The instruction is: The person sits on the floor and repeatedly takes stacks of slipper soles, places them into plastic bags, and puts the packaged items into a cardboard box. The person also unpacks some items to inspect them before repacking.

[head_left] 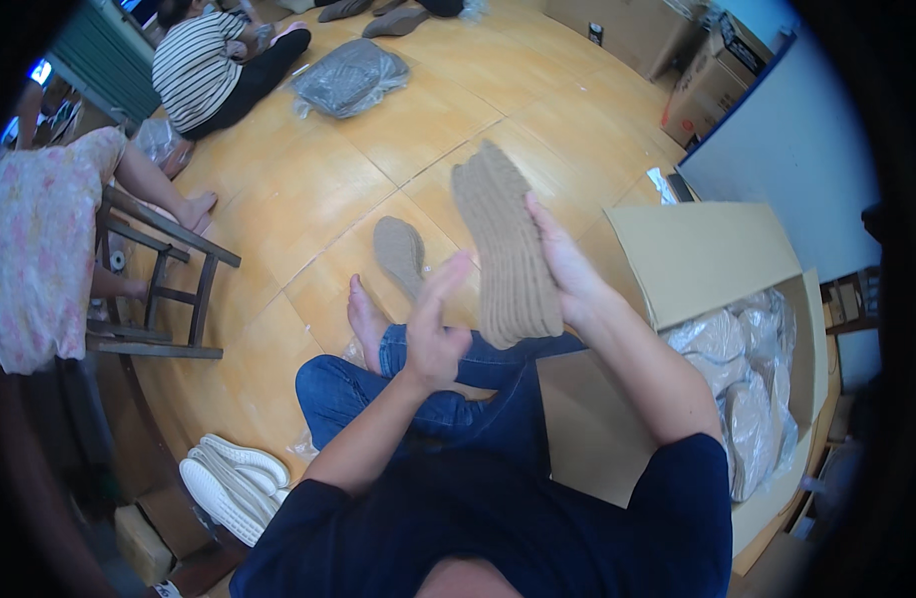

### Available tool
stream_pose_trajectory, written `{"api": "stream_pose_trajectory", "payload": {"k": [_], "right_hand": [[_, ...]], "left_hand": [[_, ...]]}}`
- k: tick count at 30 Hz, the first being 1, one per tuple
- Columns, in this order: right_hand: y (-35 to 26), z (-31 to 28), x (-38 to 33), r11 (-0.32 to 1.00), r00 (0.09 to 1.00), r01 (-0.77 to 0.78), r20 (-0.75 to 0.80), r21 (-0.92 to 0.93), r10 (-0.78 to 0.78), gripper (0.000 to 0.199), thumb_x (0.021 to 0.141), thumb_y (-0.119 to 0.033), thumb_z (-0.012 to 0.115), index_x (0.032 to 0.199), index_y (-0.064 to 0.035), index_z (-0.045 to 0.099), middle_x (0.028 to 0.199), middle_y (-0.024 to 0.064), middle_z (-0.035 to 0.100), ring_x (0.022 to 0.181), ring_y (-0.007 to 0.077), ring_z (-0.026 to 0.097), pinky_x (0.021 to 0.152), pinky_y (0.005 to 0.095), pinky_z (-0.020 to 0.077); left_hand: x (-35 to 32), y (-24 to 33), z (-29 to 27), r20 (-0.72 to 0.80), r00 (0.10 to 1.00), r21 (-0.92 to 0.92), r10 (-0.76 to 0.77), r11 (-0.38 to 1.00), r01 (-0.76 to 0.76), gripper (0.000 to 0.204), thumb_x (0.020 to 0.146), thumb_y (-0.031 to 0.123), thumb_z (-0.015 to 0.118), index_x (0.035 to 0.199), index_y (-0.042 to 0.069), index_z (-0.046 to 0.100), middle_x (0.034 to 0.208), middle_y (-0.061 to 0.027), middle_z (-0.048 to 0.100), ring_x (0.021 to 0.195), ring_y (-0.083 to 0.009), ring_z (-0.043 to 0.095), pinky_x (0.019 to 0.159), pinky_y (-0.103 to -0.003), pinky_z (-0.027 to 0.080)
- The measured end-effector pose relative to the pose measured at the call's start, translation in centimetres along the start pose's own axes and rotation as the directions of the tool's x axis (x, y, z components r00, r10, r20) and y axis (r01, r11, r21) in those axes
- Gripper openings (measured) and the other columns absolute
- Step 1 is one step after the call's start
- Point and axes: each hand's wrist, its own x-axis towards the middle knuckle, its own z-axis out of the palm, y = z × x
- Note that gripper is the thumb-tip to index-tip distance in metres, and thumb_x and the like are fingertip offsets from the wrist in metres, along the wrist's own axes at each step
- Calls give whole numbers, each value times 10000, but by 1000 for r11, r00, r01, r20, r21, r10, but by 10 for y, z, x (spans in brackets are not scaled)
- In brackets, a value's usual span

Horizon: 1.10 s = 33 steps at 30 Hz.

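Observation:
A thick stack of brown shoe soles (508, 254) is held up in front of me, its layers showing as ridges along the side. My right hand (567, 261) is closed round the stack's right side. To the left of the stack, my left hand (440, 334) has its fingers stretched out, slightly blurred, and holds nothing. Beyond it, a single brown sole (398, 247) lies on the floor near my bare foot (366, 321).
At my right, an open cardboard box (712, 249) contains plastic-wrapped soles (752, 419). White soles (234, 483) lie at lower left. A person sits by a wooden stool (204, 299); another, in a striped shirt (199, 75), is farther off. A grey plastic-wrapped bundle (353, 78) rests ahead.

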Motion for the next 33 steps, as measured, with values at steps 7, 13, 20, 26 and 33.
{"api": "stream_pose_trajectory", "payload": {"k": [7,13,20,26,33], "right_hand": [[-23,-10,13,982,979,191,-67,-6,-191,592,965,-573,439,1283,-83,535,1050,72,643,889,182,633,770,370,546],[-25,-13,17,978,965,203,-157,-51,-209,604,969,-582,424,1297,-84,521,1066,68,633,901,175,623,774,357,541],[-34,-9,15,968,954,237,-171,-77,-248,620,965,-600,417,1302,-90,520,1069,62,626,907,164,617,784,349,534],[-33,-14,17,975,953,216,-207,-49,-222,607,961,-579,456,1306,-85,528,1120,37,615,971,145,592,840,331,505],[-35,-20,21,966,941,244,-217,-86,-258,676,961,-596,438,1387,-70,444,1224,79,570,1090,181,549,932,349,464]], "left_hand": [[-43,-217,-45,-469,155,-365,-870,350,863,745,852,315,703,1389,-51,340,1258,-204,524,1175,-255,499,957,-359,401],[-48,-327,-60,-278,80,-595,-957,237,768,629,778,263,784,1240,-59,505,990,-167,673,821,-292,691,679,-402,568],[-25,-312,-38,-478,84,-309,-874,257,916,704,680,285,849,1164,-100,513,1113,-193,624,987,-327,644,840,-426,542],[14,-260,-9,-485,534,328,-693,421,845,850,590,281,859,1241,-44,419,1233,-219,529,1137,-364,539,971,-421,432],[1,-256,-26,-44,718,766,-695,438,471,869,567,252,836,1294,37,412,1257,-190,497,1238,-342,438,1044,-441,326]]}}
